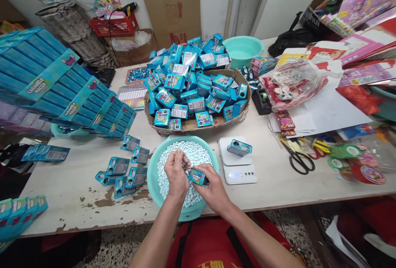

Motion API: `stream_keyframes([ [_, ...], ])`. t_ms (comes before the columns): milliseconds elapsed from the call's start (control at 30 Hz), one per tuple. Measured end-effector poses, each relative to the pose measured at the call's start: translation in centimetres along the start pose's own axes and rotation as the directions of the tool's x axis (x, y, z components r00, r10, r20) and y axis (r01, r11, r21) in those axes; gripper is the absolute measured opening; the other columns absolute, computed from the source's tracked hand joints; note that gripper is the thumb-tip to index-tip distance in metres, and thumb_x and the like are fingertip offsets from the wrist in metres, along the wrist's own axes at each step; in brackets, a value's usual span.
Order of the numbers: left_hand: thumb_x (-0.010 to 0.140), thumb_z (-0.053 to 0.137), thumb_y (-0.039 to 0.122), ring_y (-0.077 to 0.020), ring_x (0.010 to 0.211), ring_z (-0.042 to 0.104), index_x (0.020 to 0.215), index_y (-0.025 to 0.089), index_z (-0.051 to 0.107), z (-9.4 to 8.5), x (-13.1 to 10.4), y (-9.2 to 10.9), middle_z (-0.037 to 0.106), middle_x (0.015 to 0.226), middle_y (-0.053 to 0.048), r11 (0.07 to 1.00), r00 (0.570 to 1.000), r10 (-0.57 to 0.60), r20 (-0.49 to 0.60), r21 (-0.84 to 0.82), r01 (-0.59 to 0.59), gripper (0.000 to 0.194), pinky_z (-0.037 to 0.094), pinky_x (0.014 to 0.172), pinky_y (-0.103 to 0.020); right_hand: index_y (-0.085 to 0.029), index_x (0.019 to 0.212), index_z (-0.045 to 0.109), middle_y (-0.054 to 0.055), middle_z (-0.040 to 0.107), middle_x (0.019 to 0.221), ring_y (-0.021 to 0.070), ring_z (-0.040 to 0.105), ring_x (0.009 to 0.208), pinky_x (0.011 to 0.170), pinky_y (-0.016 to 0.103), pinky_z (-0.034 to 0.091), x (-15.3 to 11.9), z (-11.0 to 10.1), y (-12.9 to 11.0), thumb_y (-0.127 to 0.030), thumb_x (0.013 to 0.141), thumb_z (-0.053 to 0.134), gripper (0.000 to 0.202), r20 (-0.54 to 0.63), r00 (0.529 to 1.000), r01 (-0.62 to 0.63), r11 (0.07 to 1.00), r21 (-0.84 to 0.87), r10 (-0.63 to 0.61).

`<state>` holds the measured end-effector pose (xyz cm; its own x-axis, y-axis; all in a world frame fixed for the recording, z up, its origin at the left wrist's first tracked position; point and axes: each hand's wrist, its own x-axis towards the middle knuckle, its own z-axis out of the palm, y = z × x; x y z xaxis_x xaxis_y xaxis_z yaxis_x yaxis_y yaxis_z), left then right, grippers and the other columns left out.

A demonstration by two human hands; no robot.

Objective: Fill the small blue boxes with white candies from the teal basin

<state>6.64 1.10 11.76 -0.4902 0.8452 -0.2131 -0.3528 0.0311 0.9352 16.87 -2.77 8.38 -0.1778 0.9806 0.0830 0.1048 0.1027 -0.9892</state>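
My right hand [214,189] grips a small blue candy box [197,176] on its side. Its left end faces my left hand [177,174], whose fingers are curled and closed, with a few pale candies [187,172] showing by the fingertips. Both hands are over a mint-green basin [154,185] filled with small whitish candies [168,152]. To the right, a white kitchen scale [240,174] carries another blue box [239,147]. Several more blue boxes [117,166] stand or lie on the table left of the basin.
Behind the basin, a cardboard tray [198,127] is heaped with blue boxes. Stacked blue display cartons [62,82] rise at the left. Black scissors [300,161], tape rolls [352,151] and a tape dispenser [261,102] lie to the right. A mint-green bowl [244,49] is at the back.
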Motion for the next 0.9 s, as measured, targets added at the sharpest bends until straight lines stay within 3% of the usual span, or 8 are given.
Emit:
stream_keyframes([
  [200, 0.076, 0.064, 0.038, -0.0039, 0.04, 0.033, 0.064, 0.017, 0.047, 0.1, -0.6, 1.2, 0.039, 0.05, 0.006, 1.0, 0.999, -0.028, 0.028, -0.006, 0.028, 0.03, 0.026, 0.037, -0.016, -0.026, 0.111, 0.062, 0.005, 0.057, 0.1, 0.0202, 0.057, 0.096, 0.085, 0.035, 0.047, -0.4, -0.3, -0.4, -0.007, 0.069, 0.06, 0.046, -0.021, 1.0, 0.004, 0.999, 0.034, -0.004],
  [333, 0.072, 0.069, 0.036, -0.0029, 0.039, 0.031, 0.064, 0.016, 0.049, -0.1, -0.7, 1.4, 0.036, 0.049, 0.007, 1.0, 0.997, -0.027, 0.067, -0.004, 0.027, 0.029, 0.025, 0.037, -0.015, -0.026, 0.109, 0.063, 0.004, 0.058, 0.099, 0.0198, 0.058, 0.095, 0.085, 0.034, 0.048, -0.5, -0.1, 0.0, -0.007, 0.068, 0.062, 0.046, -0.035, 0.999, 0.026, 0.998, 0.049, -0.025],
  [567, 0.069, 0.072, 0.032, -0.0016, 0.038, 0.029, 0.066, 0.016, 0.05, -0.6, 1.0, 1.8, 0.034, 0.05, 0.008, 0.983, 0.977, -0.166, 0.132, -0.053, 0.174, 0.028, 0.023, 0.034, -0.012, -0.026, 0.107, 0.065, 0.003, 0.059, 0.097, 0.0186, 0.059, 0.095, 0.086, 0.033, 0.048, -0.2, 0.0, 1.2, -0.007, 0.065, 0.066, 0.046, -0.049, 0.999, -0.016, 0.997, 0.071, 0.02],
  [700, 0.071, 0.068, 0.032, -0.0021, 0.039, 0.033, 0.068, 0.016, 0.049, -2.3, 3.2, 1.4, 0.036, 0.052, 0.007, 0.926, 0.928, -0.35, 0.128, -0.105, 0.364, 0.024, 0.024, 0.033, -0.011, -0.025, 0.107, 0.065, 0.004, 0.058, 0.101, 0.0195, 0.058, 0.098, 0.088, 0.034, 0.047, -1.6, -2.6, 0.6, -0.015, 0.068, 0.069, 0.04, -0.068, 0.996, -0.056, 0.991, 0.125, 0.065],
  [800, 0.062, 0.072, 0.033, -0.004, 0.044, 0.042, 0.064, 0.015, 0.051, -4.6, 4.0, -0.9, 0.049, 0.058, 0.003, 0.872, 0.878, -0.477, 0.047, 0.149, 0.466, 0.028, 0.028, 0.035, -0.013, -0.026, 0.107, 0.064, 0.005, 0.056, 0.107, 0.021, 0.058, 0.102, 0.088, 0.034, 0.048, -3.9, -6.1, 0.3, -0.021, 0.07, 0.071, 0.038, -0.143, 0.983, -0.093, 0.985, 0.146, 0.114],
  [900, 0.053, 0.075, 0.039, -0.0032, 0.039, 0.037, 0.06, 0.013, 0.054, -6.6, 3.4, -3.6, 0.05, 0.054, 0.003, 0.763, 0.818, -0.569, 0.082, 0.422, 0.489, 0.034, 0.019, 0.033, -0.014, -0.025, 0.107, 0.064, 0.005, 0.056, 0.109, 0.0216, 0.058, 0.102, 0.087, 0.034, 0.05, -6.3, -10.5, 1.3, -0.027, 0.072, 0.071, 0.036, -0.342, 0.917, -0.176, 0.978, 0.111, 0.204],
])
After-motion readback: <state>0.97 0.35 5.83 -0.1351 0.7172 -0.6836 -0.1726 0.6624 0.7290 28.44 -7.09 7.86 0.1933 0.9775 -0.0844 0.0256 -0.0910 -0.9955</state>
